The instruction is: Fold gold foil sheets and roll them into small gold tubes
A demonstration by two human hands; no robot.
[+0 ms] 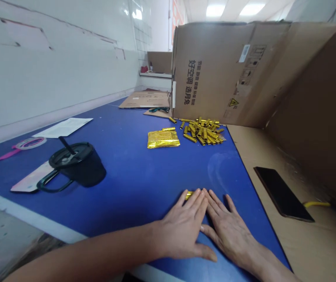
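My left hand (185, 223) lies flat with fingers stretched out, its fingertips over a small gold foil piece (188, 195) on the blue table (132, 188). Only one end of that piece shows; the rest is hidden under the fingers. Beside it my right hand (229, 229) also lies flat, fingers extended, its fingertips meeting those of the left. Whether the right fingertips touch the foil I cannot tell. Farther off is a flat stack of gold foil strips (163, 140) with a gold tube (168, 129) at its back edge. To its right several gold foil tubes (205, 132) form a loose pile.
A dark mug (85, 166) with lid and straw stands at the left, near a paper sheet (65, 127) and a roll of tape (31, 143). On the right a phone (282, 194) rests on cardboard. A big cardboard box (215, 74) rises behind the tube pile.
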